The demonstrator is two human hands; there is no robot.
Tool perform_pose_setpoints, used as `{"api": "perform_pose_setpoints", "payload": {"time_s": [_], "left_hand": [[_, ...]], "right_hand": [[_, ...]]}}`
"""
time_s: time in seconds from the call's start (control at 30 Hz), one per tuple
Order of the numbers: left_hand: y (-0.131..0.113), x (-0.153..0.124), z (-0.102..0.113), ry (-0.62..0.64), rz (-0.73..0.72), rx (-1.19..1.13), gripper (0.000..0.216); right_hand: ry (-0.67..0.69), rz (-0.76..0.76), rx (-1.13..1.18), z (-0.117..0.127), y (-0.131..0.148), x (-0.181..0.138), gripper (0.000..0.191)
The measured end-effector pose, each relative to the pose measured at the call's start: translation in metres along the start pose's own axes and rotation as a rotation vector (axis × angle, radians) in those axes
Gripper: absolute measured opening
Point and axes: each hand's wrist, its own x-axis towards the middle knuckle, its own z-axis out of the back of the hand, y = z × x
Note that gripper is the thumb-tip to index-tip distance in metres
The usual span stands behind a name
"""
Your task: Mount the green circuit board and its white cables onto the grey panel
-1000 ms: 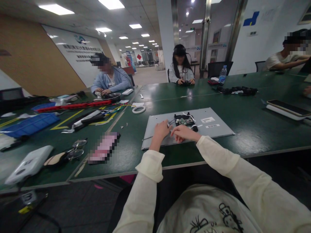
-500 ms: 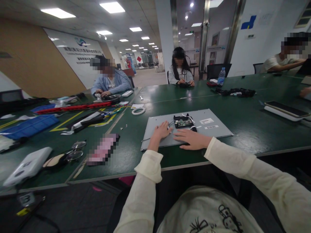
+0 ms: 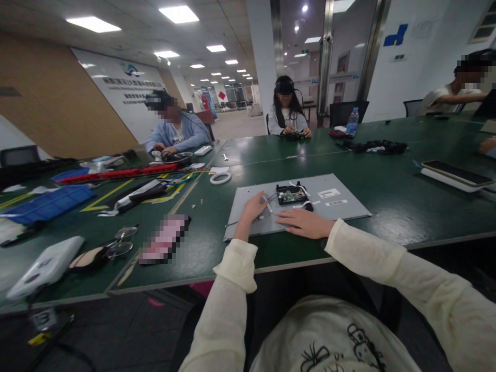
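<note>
The left hand (image 3: pixel 253 209) rests on the near left part of a flat grey metal panel (image 3: pixel 349 207). Its fingers are curled together and pinch a thin white strip (image 3: pixel 267 203) that runs towards a small green circuit board (image 3: pixel 290 195). The right hand (image 3: pixel 306 223) lies just beside it, palm down and fingers spread flat on the panel's near edge, holding nothing. Both arms wear cream sleeves. The circuit board sits near the middle of the panel, with short wires around it and two white labels (image 3: pixel 328 194) to its right.

The panel lies flat on a dark green worktop (image 3: pixel 406 206), close to the near edge. To the left lie a white tape ring (image 3: pixel 220 177), a pixelated pink item (image 3: pixel 165 238), a pair of glasses (image 3: pixel 121 240), a blue tray (image 3: pixel 50 202) and a long red bar (image 3: pixel 116 172). To the right is a flat dark device on a white base (image 3: pixel 457 175). Further back stand a water bottle (image 3: pixel 352 122) and a heap of black cables (image 3: pixel 377 146). Three other people sit at the far sides of the worktop, each busy with their own hands.
</note>
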Motion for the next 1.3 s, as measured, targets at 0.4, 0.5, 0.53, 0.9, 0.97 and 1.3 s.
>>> {"api": "perform_pose_setpoints", "payload": {"time_s": [0.4,0.5,0.53,0.9,0.97,1.3], "left_hand": [[-0.018,-0.010,0.013,-0.208,0.066,-0.044,0.056],[-0.022,-0.017,0.019,-0.347,0.086,0.037,0.050],[-0.023,-0.019,0.021,-0.361,0.091,0.066,0.048],[-0.026,-0.027,0.022,-0.284,0.094,0.123,0.042],[-0.026,-0.028,0.021,-0.275,0.089,0.124,0.041],[-0.029,-0.033,0.020,-0.224,0.068,0.120,0.042]], "right_hand": [[-0.079,-0.075,0.076,0.000,-0.017,0.007,0.046],[-0.103,-0.141,-0.021,-0.001,-0.029,0.011,0.046],[-0.113,-0.169,-0.052,-0.001,-0.034,0.012,0.046],[-0.208,-0.554,-0.344,0.016,-0.096,-0.007,0.047],[-0.214,-0.643,-0.396,0.020,-0.108,-0.011,0.047],[-0.325,-1.096,-0.507,0.043,-0.170,-0.037,0.042]]}}
